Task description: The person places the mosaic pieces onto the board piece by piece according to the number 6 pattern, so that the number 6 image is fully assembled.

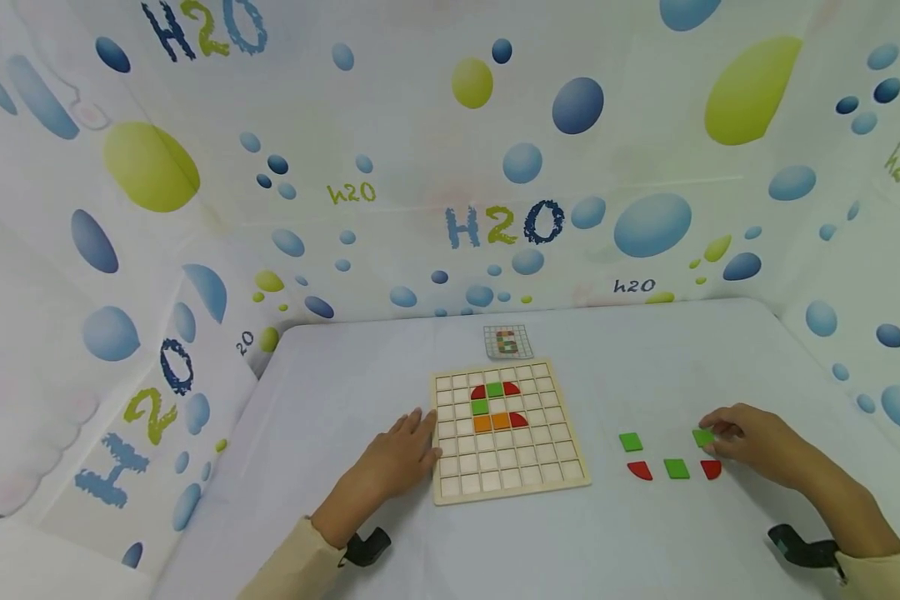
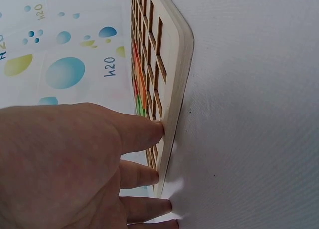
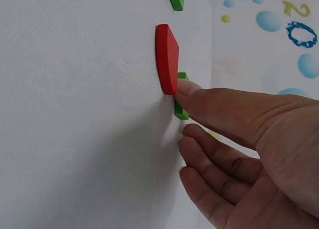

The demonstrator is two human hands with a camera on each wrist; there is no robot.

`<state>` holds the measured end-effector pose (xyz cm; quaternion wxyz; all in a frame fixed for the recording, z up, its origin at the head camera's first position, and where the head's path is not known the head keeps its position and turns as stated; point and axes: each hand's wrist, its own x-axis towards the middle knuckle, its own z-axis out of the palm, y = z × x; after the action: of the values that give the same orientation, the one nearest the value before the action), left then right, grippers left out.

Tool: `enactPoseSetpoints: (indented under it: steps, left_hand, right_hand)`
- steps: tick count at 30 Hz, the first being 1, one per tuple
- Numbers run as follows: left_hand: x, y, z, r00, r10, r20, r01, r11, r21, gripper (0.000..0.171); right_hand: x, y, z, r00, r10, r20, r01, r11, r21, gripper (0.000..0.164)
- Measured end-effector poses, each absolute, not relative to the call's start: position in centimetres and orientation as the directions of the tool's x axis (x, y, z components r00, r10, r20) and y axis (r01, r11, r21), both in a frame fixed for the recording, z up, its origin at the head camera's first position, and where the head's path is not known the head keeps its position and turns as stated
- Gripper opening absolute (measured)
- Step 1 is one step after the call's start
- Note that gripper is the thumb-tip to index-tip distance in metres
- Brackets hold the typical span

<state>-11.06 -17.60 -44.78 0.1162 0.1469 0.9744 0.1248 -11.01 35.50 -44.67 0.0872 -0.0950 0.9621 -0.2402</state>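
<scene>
A light wooden grid board (image 1: pixel 510 479) lies on the table, with red quarter-round, green square and orange square tiles set in some of its cells. My left hand (image 1: pixel 400 454) rests at the board's left edge, fingers extended; in the left wrist view, the thumb (image 2: pixel 144 134) touches the frame. To the right of the board, my right hand (image 1: pixel 757 442) pinches a green square tile (image 1: pixel 702 437) on the table between thumb and fingers. Seen from the right wrist, the thumb partly covers this green tile (image 3: pixel 182 108), and a red quarter-round tile (image 3: pixel 167 59) lies just in front.
A small pattern card (image 1: pixel 525 343) lies beyond the board's far edge. Between board and right hand are another green square (image 1: pixel 631 442), a red quarter-round (image 1: pixel 641 471) and a third green square (image 1: pixel 677 468). A white curtain (image 1: pixel 405 108) with blue and green spots hangs behind the table.
</scene>
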Motion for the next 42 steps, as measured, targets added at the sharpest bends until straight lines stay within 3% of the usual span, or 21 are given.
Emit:
enactPoseSetpoints:
  steps: [42]
  left_hand:
    - [-11.2, -17.6, -45.0, -0.93, 0.319, -0.181, 0.261, 0.923, 0.284, 0.063]
  right_hand:
    - [-11.3, 32.9, -44.3, -0.965, -0.26, -0.018, -0.219, 0.848, -0.482, 0.026]
